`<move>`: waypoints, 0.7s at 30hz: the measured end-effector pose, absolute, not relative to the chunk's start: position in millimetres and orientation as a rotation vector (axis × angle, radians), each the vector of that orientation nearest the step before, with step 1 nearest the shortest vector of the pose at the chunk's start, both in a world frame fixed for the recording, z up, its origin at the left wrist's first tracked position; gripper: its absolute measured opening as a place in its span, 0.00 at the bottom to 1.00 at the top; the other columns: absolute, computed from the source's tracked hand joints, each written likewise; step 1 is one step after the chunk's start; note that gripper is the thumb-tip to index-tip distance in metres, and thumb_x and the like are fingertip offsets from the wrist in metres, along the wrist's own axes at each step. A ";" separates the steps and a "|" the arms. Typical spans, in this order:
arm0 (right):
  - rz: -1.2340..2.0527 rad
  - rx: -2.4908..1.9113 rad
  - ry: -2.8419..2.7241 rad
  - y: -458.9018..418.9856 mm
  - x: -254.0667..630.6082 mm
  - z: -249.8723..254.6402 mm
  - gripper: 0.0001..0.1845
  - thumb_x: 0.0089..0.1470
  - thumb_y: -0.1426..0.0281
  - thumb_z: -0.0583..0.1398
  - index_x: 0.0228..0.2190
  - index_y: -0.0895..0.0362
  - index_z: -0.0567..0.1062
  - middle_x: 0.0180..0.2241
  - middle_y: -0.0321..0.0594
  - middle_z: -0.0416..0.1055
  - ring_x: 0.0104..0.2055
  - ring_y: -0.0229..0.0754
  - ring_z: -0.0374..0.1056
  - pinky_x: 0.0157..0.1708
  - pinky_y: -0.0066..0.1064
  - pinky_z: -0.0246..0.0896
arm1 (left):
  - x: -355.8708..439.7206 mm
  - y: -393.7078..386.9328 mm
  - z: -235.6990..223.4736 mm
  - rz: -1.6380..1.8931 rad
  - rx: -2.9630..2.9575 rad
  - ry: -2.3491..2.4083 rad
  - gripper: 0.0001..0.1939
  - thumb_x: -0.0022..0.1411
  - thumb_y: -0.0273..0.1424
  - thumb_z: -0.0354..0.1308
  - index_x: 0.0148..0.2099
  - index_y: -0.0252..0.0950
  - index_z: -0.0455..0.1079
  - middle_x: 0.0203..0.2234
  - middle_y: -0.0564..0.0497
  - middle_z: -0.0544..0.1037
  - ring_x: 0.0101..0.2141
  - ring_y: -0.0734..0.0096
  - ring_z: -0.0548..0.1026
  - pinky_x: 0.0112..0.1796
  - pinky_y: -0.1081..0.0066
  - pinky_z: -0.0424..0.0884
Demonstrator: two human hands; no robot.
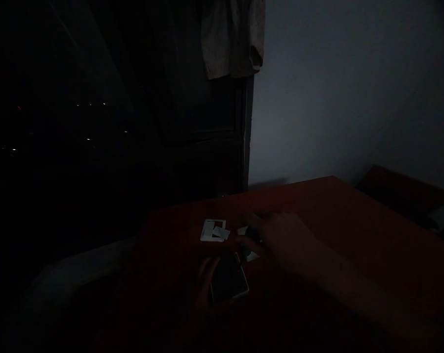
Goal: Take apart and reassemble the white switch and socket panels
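Observation:
The scene is very dark. My left hand (205,287) grips a squarish device (229,278) with a dark face and a pale rim, its fingers along the left side and lower edge. My right hand (268,233) is closed around a small screwdriver-like tool (248,252) with a dark and green body. The tool's thin end points down at the device's upper right corner; whether it touches is hard to tell. Beyond the device lies a white frame-like piece (207,230) with a pale card-like piece (222,233) partly over it. Other pale pieces lie partly hidden below my right hand.
The reddish-brown table (317,206) reaches back toward a pale wall (335,88). Cloth (232,39) hangs by a dark window (78,122) with small lights beyond. Another brown surface (405,189) stands at the right.

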State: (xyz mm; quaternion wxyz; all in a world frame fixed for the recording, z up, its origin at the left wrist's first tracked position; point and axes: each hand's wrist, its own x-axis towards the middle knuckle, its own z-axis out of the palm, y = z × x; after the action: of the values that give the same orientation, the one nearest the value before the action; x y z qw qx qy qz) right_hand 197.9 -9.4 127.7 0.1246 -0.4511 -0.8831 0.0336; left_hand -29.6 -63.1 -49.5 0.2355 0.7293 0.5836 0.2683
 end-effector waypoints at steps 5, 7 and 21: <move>0.422 -0.983 -2.586 -9.8 202.7 128.6 0.27 0.50 0.71 0.60 0.52 0.54 0.64 0.42 0.44 0.73 0.38 0.43 0.71 0.32 0.30 0.58 | -29.9 -62.2 -50.6 0.702 1.972 1.596 0.41 0.48 0.37 0.66 0.63 0.36 0.57 0.60 0.40 0.61 0.59 0.49 0.61 0.57 0.53 0.61; 0.375 -1.034 -2.571 -10.2 203.0 127.7 0.24 0.52 0.67 0.60 0.51 0.55 0.65 0.41 0.44 0.74 0.36 0.43 0.71 0.30 0.30 0.57 | -29.5 -62.4 -49.2 0.682 1.955 1.605 0.40 0.49 0.37 0.65 0.63 0.36 0.57 0.60 0.39 0.60 0.59 0.49 0.61 0.57 0.53 0.61; 0.777 -1.002 -2.183 -6.9 249.9 105.0 0.18 0.47 0.79 0.58 0.41 0.52 0.71 0.39 0.36 0.74 0.39 0.38 0.70 0.37 0.28 0.64 | -32.9 -63.0 -52.8 0.730 1.902 1.549 0.41 0.49 0.37 0.65 0.63 0.40 0.56 0.62 0.43 0.57 0.61 0.50 0.58 0.58 0.55 0.59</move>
State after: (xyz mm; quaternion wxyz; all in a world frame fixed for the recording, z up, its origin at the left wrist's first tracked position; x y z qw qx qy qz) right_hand 249.9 -6.9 105.0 0.3038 -0.3781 -0.8239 0.2934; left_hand -32.9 -63.0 -52.8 0.2873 0.7119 0.5797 0.2732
